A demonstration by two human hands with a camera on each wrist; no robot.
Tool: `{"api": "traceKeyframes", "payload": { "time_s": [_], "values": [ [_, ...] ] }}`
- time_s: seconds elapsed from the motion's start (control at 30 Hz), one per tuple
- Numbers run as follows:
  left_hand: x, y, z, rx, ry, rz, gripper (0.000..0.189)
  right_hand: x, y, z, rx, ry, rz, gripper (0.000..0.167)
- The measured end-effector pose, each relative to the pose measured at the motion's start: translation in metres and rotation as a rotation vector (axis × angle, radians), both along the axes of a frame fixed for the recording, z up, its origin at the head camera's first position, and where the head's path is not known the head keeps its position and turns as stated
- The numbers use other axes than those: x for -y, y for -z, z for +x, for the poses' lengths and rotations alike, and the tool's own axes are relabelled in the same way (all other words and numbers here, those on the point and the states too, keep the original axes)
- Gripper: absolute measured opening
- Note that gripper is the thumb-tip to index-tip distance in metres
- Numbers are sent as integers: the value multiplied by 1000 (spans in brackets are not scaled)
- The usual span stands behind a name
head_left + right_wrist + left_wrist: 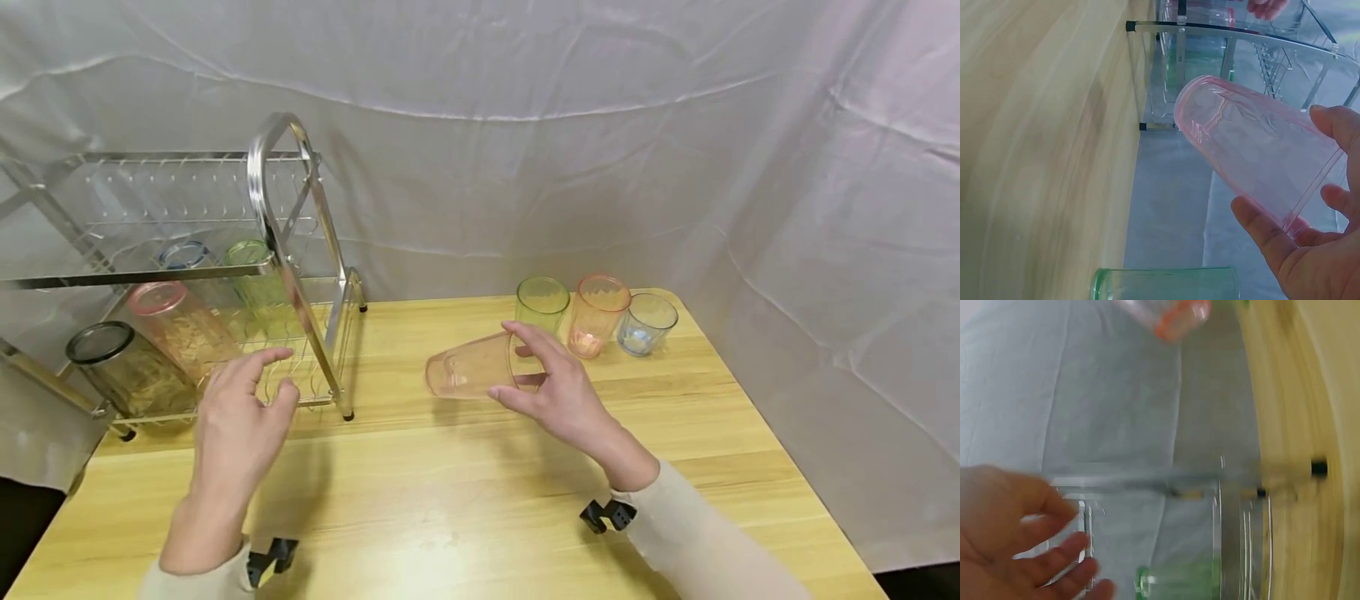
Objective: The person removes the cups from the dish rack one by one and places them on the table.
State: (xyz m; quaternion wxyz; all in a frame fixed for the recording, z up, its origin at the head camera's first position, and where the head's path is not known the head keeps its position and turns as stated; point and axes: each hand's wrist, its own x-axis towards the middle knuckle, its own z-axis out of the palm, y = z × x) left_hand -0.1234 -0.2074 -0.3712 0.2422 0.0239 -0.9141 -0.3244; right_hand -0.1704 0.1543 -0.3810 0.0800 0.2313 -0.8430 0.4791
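Observation:
My right hand (558, 387) holds a clear pink tumbler (471, 367) by its rim end, thumb on one side and fingers on the other. The tumbler is tilted on its side above the table, its base pointing left; in the right wrist view the pink tumbler (1260, 147) looks empty. My left hand (240, 417) hovers by the front of the metal dish rack (300, 308), thumb and fingers apart with nothing between them. Inside the rack's lower level lean a black tumbler (131, 367), a pink tumbler (180, 321), a blue-rimmed one (187, 254) and a green one (258, 287).
At the table's back right stand a green glass (542, 304), an orange-pink glass (598, 312) and a shorter blue glass (647, 323), close together. A grey cloth (480, 183) hangs behind and to the right of the wooden table (450, 492).

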Motion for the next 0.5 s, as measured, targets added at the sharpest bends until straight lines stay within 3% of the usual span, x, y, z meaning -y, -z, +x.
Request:
{"api": "traceKeyframes", "payload": {
  "time_s": [0.1,0.17,0.33,0.5],
  "values": [
    [17,2,-10,160,97,-95,54,0,-3,-1,4,4,27,85],
    [26,9,-18,230,170,-148,67,0,-6,-2,8,6,56,86],
    [38,29,-37,303,271,-201,89,1,-14,-10,-5,3,167,87],
    [40,44,-49,376,297,-209,102,5,-31,-23,-28,-31,283,86]
  ]
}}
